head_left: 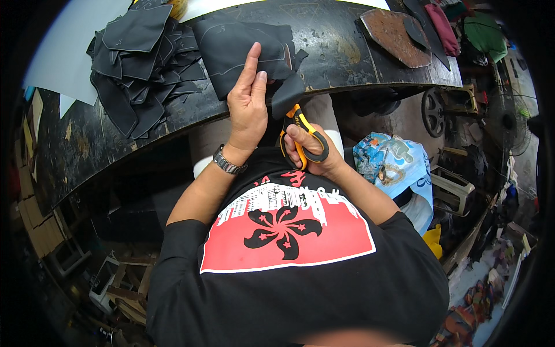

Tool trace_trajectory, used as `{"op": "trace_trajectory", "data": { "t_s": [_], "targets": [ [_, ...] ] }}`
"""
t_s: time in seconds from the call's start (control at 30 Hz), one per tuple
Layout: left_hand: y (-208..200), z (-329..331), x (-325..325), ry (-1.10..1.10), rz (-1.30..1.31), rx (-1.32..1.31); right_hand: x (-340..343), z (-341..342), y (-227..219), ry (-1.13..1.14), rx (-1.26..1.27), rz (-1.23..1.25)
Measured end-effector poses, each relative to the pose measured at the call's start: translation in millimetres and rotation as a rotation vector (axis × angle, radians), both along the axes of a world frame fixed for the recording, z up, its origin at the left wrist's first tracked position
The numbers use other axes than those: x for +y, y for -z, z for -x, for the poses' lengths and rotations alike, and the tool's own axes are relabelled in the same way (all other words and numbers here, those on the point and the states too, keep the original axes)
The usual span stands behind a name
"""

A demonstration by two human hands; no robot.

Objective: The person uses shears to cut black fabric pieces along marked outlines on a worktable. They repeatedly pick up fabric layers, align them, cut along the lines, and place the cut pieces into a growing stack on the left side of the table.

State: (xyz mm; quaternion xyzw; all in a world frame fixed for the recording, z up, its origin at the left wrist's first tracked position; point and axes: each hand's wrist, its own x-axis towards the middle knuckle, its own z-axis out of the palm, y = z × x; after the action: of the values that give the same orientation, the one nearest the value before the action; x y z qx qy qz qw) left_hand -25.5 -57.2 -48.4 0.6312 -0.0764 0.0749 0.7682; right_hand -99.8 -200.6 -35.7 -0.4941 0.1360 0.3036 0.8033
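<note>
A black sheet of leather-like material [231, 52] with pale drawn outlines lies at the table's front edge, and a flap of it hangs over the edge. My left hand [248, 107] rests on this sheet with two fingers stretched out flat and the other fingers hidden. Just to its right, my right hand [309, 150] is closed round the yellow-and-black handles of scissors [319, 140]. Their handles are spread apart, and the blades are mostly hidden at the hanging flap. Left of the sheet lies a loose heap of cut black pieces [136, 37], marked with pale lines.
The dark, worn table [332, 43] curves across the top. A brown board [396, 37] lies on its right part. Below on the right are a blue patterned bag [393, 159], a plastic stool [454, 191] and a fan [509, 121]. A wooden stool [130, 283] stands lower left.
</note>
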Motion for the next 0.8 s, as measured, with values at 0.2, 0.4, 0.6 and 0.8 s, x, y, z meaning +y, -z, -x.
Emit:
{"op": "trace_trajectory", "data": {
  "t_s": [0.2,0.4,0.6,0.8],
  "targets": [
    [9,3,-4,-0.013,0.004,0.006,3,1,-3,0.003,-0.003,0.054],
    [13,2,-6,-0.011,0.052,-0.009,1,2,-3,-0.012,-0.013,0.137],
    [14,2,-3,0.002,0.111,0.012,-5,-3,-4,-0.081,0.014,0.070],
    [10,7,4,0.008,0.180,0.045,-9,-8,-7,-0.091,0.046,-0.043]
  ]
}}
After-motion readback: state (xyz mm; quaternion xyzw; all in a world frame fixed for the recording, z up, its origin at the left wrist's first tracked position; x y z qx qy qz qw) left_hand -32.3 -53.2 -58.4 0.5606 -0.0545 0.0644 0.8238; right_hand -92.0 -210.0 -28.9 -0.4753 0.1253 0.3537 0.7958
